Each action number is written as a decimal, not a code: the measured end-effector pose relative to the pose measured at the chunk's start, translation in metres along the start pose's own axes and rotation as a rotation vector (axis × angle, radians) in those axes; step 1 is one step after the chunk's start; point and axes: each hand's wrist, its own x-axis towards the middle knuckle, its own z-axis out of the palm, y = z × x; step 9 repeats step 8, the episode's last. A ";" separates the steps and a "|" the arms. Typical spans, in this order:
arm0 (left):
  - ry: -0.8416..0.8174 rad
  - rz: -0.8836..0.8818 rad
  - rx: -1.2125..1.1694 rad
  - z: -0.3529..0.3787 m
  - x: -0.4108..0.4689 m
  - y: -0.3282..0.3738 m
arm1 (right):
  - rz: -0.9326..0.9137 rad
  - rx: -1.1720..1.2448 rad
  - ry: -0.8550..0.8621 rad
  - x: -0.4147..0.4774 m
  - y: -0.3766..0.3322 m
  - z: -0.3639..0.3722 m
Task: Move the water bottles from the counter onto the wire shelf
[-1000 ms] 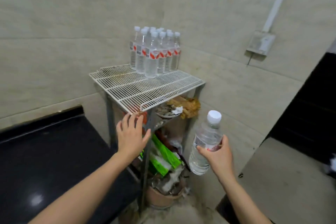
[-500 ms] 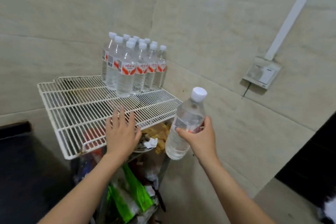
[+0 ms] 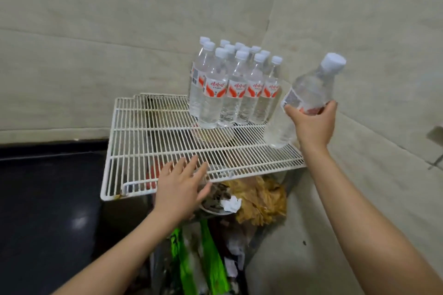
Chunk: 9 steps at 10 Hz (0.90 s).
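My right hand [image 3: 311, 124] grips a clear water bottle [image 3: 309, 93] with a white cap, tilted to the right, its base just above the right end of the white wire shelf [image 3: 148, 141]. Several matching bottles [image 3: 232, 88] with red and white labels stand packed together at the shelf's back right, by the wall corner. My left hand [image 3: 179, 187] hovers flat over the shelf's front edge, fingers spread, holding nothing.
A black counter [image 3: 48, 199] lies to the left of the shelf. Under the shelf sit a dish with scraps [image 3: 215, 201], crumpled brown paper [image 3: 261, 201] and green bags [image 3: 208, 261]. Tiled walls close in behind and on the right.
My right hand has carried the bottle up and over the shelf's right end, close beside the standing bottles. The view has come closer to the shelf. My left hand stays near the front edge.
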 end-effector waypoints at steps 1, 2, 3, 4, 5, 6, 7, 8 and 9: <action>0.018 -0.043 0.012 -0.001 0.000 0.003 | 0.001 -0.078 -0.072 0.042 0.016 0.024; 0.058 -0.122 0.067 0.000 -0.004 0.011 | 0.050 -0.099 -0.153 0.074 0.032 0.046; 0.100 -0.261 0.128 0.010 -0.010 0.023 | 0.117 -0.108 -0.199 0.093 0.051 0.061; 0.114 -0.361 0.156 0.013 -0.013 0.035 | 0.117 -0.130 -0.252 0.101 0.062 0.068; 0.105 -0.415 0.164 0.012 -0.011 0.043 | 0.059 -0.219 -0.299 0.107 0.065 0.072; 0.078 -0.421 0.206 0.011 -0.012 0.044 | 0.045 -0.294 -0.422 0.105 0.065 0.070; 0.041 -0.393 0.260 0.011 -0.015 0.041 | 0.095 -0.229 -0.512 0.098 0.067 0.063; -0.021 -0.410 0.219 0.006 -0.015 0.040 | 0.010 -0.152 -0.459 0.096 0.038 0.045; -0.021 -0.410 0.219 0.006 -0.015 0.040 | 0.010 -0.152 -0.459 0.096 0.038 0.045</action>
